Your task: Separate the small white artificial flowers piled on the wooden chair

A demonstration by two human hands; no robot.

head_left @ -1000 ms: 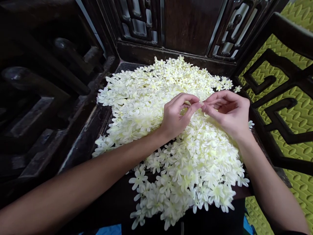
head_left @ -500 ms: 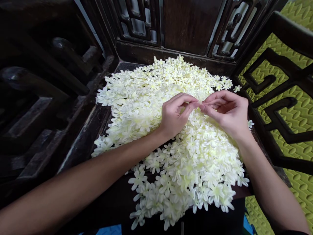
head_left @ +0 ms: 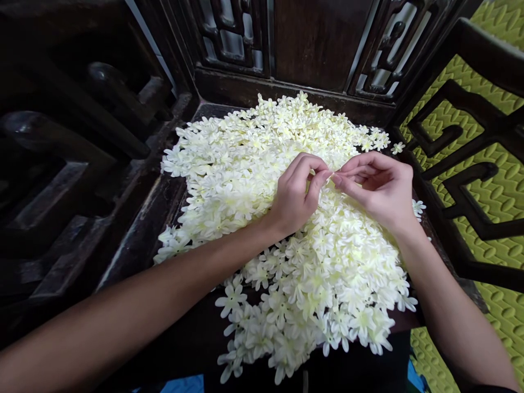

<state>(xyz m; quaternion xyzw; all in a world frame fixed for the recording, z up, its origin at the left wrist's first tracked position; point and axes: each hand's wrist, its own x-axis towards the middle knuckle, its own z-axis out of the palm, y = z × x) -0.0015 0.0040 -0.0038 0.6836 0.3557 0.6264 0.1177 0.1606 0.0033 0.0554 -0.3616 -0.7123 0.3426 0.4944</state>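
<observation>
A wide heap of white artificial flowers [head_left: 229, 180] with pale yellow centres spreads under both hands. Above the middle of it, my left hand [head_left: 301, 191] is closed, thumb and index finger pinched together. My right hand [head_left: 379, 188] meets it from the right, its thumb and fingertips pressed together as well. The two pinches almost touch. Whatever lies between the fingertips is too small to make out against the pale flowers.
The flowers lie on a dark wooden seat [head_left: 207, 111]. A carved wooden back [head_left: 319, 43] rises behind them. Dark openwork armrests stand on the left [head_left: 61, 142] and right [head_left: 470, 180]. Yellow-green textured matting [head_left: 503, 322] covers the floor at right.
My left hand has shifted slightly, its fingers more bent now. My right hand has barely moved, and the flower heap looks the same.
</observation>
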